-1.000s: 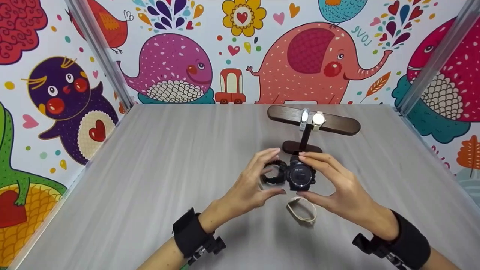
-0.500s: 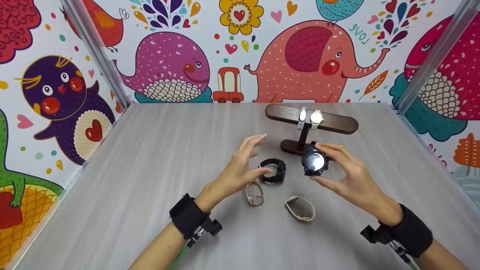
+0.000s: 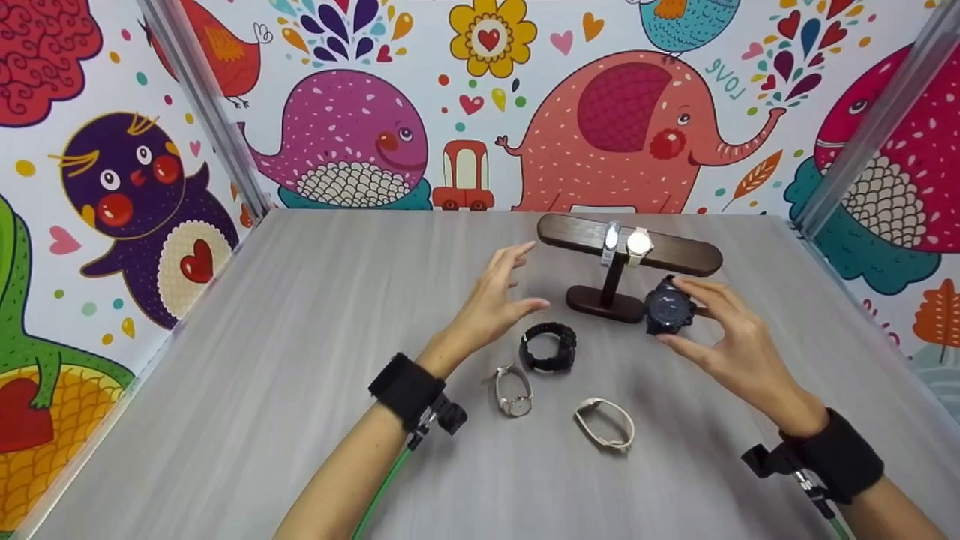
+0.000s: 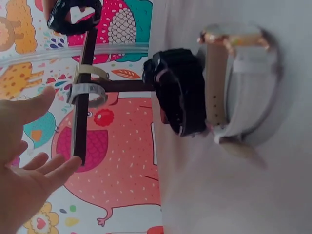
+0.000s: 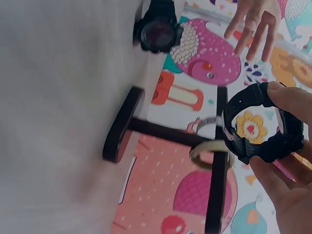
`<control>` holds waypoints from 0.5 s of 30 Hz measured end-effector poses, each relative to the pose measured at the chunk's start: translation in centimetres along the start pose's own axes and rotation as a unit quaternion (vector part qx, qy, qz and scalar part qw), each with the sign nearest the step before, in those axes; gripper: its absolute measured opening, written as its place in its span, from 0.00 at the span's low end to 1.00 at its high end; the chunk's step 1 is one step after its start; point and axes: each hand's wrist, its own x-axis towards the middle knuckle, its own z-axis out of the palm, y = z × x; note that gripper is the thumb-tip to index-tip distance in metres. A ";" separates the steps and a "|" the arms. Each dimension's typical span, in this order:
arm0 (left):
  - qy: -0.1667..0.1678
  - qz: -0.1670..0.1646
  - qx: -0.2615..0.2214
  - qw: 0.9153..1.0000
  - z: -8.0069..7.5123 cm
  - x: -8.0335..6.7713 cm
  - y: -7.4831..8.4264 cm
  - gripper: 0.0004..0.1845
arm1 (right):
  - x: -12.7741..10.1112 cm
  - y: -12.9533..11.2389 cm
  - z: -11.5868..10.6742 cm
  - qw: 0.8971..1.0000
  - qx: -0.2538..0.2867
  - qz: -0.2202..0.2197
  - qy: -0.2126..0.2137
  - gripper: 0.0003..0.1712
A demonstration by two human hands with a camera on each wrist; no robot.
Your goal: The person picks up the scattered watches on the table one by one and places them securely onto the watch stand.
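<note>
My right hand [image 3: 739,349] pinches a black wristwatch [image 3: 670,309] between thumb and fingers, its dial facing me. In the right wrist view the watch's strap [image 5: 239,146] forms a closed loop. The watch is at the right of a dark wooden T-shaped watch stand [image 3: 686,256], below its bar. A silver watch [image 3: 610,241] and a cream-strapped watch with a pale round dial [image 3: 638,244] hang around the bar. My left hand [image 3: 491,304] hovers left of the stand, fingers spread, holding nothing. Below it, a second black wristwatch [image 3: 568,351] lies on the table.
A small pale-strapped watch [image 3: 516,406] lies nearer me, left of the second black one. To its right is a beige watch [image 3: 616,444], dial hidden in the head view. Printed panels [image 3: 480,112] wall the grey table [image 3: 360,300] at the back and sides.
My right hand has carried the black watch rightward and up, from beside the other black watch to the stand's right. My left hand has moved up and away from the table watches.
</note>
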 end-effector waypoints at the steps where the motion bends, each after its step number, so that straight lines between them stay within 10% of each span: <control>1: 0.002 -0.007 -0.003 1.000 0.0 0.3 -0.2 0.44 | 0.0 0.3 -0.2 1.000 -0.001 0.007 0.001 0.47; 15: -0.002 -0.057 0.000 0.998 0.7 2.5 -1.2 0.43 | -0.8 3.3 -1.4 0.998 -0.013 0.060 0.015 0.45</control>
